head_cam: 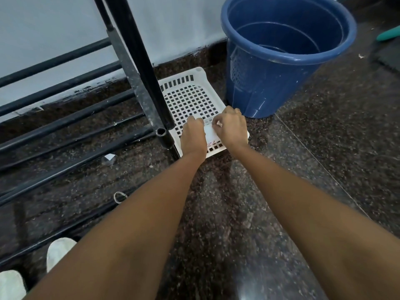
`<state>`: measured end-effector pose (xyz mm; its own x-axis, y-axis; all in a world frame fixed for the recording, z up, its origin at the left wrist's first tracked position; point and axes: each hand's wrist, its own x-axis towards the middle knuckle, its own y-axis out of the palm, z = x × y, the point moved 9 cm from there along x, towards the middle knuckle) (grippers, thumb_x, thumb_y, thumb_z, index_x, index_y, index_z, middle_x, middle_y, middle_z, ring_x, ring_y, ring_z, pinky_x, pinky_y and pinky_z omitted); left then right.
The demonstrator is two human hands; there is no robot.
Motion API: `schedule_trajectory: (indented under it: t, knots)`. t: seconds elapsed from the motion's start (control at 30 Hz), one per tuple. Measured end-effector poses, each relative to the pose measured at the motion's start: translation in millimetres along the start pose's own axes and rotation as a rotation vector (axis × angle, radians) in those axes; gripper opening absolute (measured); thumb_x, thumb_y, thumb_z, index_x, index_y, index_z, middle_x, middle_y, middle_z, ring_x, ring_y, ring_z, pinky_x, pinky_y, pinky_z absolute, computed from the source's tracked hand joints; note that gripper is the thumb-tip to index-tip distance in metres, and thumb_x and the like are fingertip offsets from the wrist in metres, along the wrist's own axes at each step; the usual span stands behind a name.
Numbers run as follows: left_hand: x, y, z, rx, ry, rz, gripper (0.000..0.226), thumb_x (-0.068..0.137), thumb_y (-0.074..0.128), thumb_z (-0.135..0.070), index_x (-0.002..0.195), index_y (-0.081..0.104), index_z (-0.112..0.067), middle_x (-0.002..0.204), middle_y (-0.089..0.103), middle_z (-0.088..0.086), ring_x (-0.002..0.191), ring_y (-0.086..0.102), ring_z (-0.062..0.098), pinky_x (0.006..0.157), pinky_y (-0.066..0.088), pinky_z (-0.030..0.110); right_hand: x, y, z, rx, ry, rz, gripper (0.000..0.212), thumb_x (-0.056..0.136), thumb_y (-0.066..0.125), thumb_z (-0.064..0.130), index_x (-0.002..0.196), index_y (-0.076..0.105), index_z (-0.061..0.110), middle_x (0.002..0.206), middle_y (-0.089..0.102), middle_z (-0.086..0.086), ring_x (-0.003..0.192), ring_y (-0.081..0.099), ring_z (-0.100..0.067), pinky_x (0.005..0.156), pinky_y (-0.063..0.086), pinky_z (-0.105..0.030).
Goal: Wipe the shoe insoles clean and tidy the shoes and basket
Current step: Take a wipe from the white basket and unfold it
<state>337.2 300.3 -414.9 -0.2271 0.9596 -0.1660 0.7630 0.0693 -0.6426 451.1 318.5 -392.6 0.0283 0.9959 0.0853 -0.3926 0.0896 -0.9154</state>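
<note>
Below, two hands [192,137] [230,128] on one white basket [190,98].

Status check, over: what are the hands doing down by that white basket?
Left hand and right hand both on a small white packet inside the white basket. Black rack post crowds the basket's left edge; blue bucket close behind.

This is looking like a home, likely an entry or utility corner. A black metal shoe rack [71,135] is standing on a polished dark granite floor [303,169] against a pale painted wall [54,29]. Just right of the rack a white plastic basket [190,92] is lying, a blue bucket [283,53] beyond it; white shoes [57,252] are sitting under the rack's near end.
</note>
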Motion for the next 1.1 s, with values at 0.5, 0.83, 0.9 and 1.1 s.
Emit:
schedule_trajectory:
  t: [0.5, 0.83, 0.9, 1.1]
  knots:
    - [-2.8, -14.9, -22.4, 0.198, 0.247, -0.063, 0.032, 0.088, 0.061, -0.006, 0.120, 0.061, -0.011, 0.118, 0.065, 0.006, 0.113, 0.056, 0.022, 0.100, 0.035, 0.032, -6.8, -9.8, -15.2, 0.678, 0.195, 0.039, 0.011, 0.085, 0.059, 0.006, 0.091, 0.067, 0.008, 0.086, 0.064, -0.004, 0.074, 0.057, -0.011, 0.071, 0.049, -0.021]
    - [-11.7, -23.2, -27.7, -0.128, 0.092, -0.030, 0.020, 0.091, 0.057, -0.006, 0.110, 0.062, -0.006, 0.118, 0.060, 0.008, 0.105, 0.056, 0.019, 0.081, 0.037, 0.019, -16.9, -13.2, -15.4, 0.991, 0.333, 0.034, 0.018, 0.082, 0.063, 0.003, 0.099, 0.063, 0.010, 0.084, 0.061, 0.000, 0.087, 0.061, -0.017, 0.080, 0.051, -0.029]
    - [-22.4, -28.0, -28.4, -0.234, 0.018, -0.031, 0.017, 0.091, 0.057, -0.005, 0.107, 0.063, -0.004, 0.115, 0.060, 0.008, 0.099, 0.055, 0.018, 0.076, 0.036, 0.016, -23.3, -16.9, -16.4, 1.037, 0.372, 0.039, 0.019, 0.081, 0.063, 0.000, 0.099, 0.063, 0.007, 0.081, 0.061, 0.000, 0.086, 0.061, -0.018, 0.078, 0.052, -0.028]
    - [-74.2, -37.5, -26.7, -0.430, -0.178, 0.058, 0.019, 0.094, 0.052, -0.007, 0.112, 0.057, -0.005, 0.116, 0.061, 0.011, 0.088, 0.050, 0.017, 0.077, 0.043, 0.026, -64.4, -48.0, -1.4, 1.090, 0.419, 0.064, 0.015, 0.080, 0.061, -0.005, 0.089, 0.064, 0.007, 0.092, 0.064, -0.011, 0.087, 0.059, -0.020, 0.083, 0.050, -0.032]
